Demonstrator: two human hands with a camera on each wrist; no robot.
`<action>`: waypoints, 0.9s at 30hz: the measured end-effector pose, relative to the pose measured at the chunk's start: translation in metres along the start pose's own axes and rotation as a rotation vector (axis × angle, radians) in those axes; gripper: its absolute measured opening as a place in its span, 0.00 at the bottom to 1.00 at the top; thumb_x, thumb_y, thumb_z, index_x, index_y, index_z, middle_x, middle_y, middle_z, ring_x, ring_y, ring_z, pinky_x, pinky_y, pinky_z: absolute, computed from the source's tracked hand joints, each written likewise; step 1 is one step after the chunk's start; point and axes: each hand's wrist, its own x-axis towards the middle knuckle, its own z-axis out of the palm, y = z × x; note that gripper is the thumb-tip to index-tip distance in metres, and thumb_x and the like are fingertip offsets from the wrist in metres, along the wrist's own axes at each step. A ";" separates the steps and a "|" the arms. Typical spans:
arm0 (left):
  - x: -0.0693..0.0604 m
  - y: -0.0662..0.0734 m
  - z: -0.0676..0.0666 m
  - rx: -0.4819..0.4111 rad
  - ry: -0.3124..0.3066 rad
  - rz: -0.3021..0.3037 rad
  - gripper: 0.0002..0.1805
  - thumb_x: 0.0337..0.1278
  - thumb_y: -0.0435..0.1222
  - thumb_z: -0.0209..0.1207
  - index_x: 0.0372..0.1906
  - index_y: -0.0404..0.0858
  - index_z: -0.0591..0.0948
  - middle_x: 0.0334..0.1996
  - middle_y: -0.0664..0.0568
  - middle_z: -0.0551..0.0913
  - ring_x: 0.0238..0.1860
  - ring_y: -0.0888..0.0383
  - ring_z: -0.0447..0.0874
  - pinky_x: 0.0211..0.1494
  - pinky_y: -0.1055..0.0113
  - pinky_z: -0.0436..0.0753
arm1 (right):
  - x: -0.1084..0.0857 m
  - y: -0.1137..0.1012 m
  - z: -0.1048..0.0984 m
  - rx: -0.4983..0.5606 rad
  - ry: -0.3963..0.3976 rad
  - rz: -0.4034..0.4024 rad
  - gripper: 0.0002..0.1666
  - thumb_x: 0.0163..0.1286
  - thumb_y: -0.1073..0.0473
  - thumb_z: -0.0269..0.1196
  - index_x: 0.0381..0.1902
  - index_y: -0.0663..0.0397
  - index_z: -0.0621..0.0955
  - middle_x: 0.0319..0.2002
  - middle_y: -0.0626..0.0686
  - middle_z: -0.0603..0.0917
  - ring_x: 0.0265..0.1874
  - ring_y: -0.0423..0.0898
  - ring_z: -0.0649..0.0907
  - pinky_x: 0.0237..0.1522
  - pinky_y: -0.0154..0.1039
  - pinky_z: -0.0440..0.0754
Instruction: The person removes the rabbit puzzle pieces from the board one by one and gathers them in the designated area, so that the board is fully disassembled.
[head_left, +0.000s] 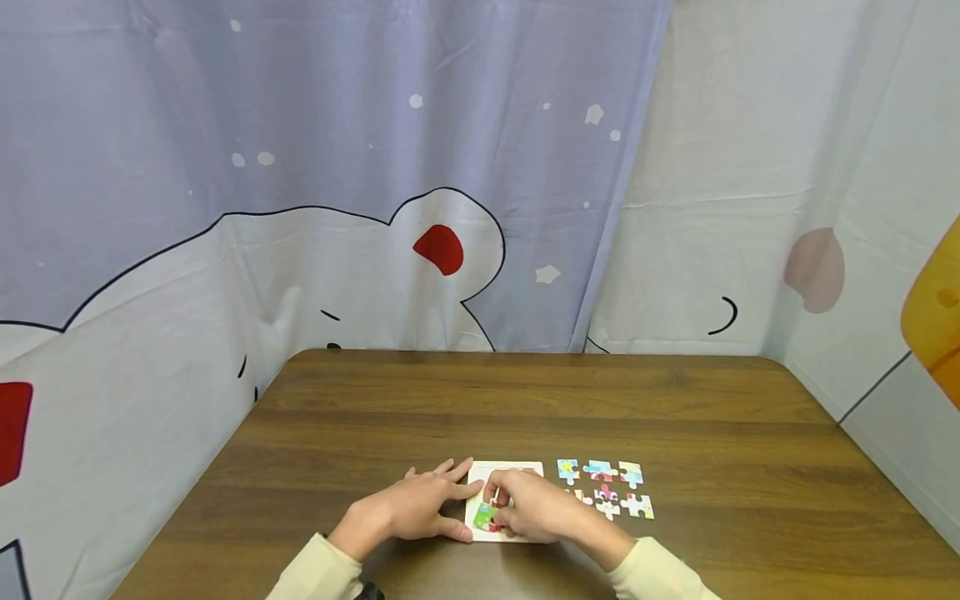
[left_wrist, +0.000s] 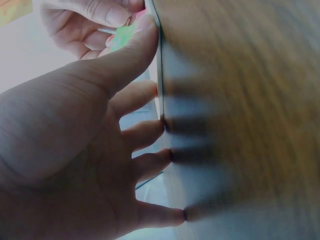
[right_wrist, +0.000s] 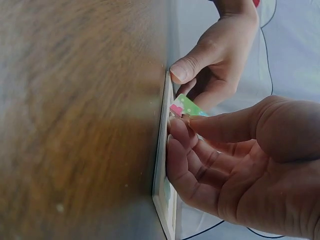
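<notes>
A green jigsaw puzzle piece (head_left: 484, 515) with white dots and a pink-red patch is pinched between the thumb and fingers of my right hand (head_left: 531, 507). It is held at the left part of a pale, shallow puzzle tray (head_left: 510, 464), and in the right wrist view the piece (right_wrist: 189, 106) stands tilted up from the tray. My left hand (head_left: 420, 505) lies at the tray's left side with fingers spread and straight. Its thumb touches the tray's edge, while other fingertips reach the tabletop in the left wrist view. My right hand hides much of the tray's inside.
Several loose puzzle pieces (head_left: 602, 471) lie in two rows just right of the tray, some partly behind my right wrist. Everything rests on a brown wooden table (head_left: 450, 400). A printed curtain (head_left: 337, 275) hangs behind its far edge.
</notes>
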 end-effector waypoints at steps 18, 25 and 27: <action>0.000 0.001 0.000 -0.019 -0.019 -0.009 0.41 0.54 0.60 0.64 0.72 0.49 0.72 0.77 0.44 0.57 0.76 0.38 0.54 0.62 0.24 0.58 | -0.004 0.003 -0.005 0.125 -0.075 0.045 0.13 0.62 0.76 0.61 0.38 0.53 0.81 0.22 0.47 0.79 0.16 0.36 0.79 0.19 0.30 0.76; 0.000 0.001 0.000 -0.014 -0.018 -0.006 0.41 0.54 0.59 0.65 0.72 0.48 0.72 0.77 0.43 0.57 0.75 0.38 0.54 0.61 0.24 0.59 | -0.005 0.005 -0.015 0.138 -0.088 -0.026 0.11 0.65 0.73 0.60 0.40 0.55 0.84 0.20 0.46 0.80 0.16 0.39 0.82 0.20 0.30 0.76; 0.001 0.000 0.000 -0.014 -0.021 -0.007 0.41 0.55 0.59 0.64 0.72 0.48 0.72 0.77 0.43 0.57 0.75 0.38 0.54 0.61 0.24 0.59 | -0.006 0.006 -0.019 0.135 -0.081 -0.038 0.11 0.66 0.73 0.61 0.41 0.55 0.84 0.20 0.45 0.81 0.16 0.38 0.82 0.21 0.30 0.77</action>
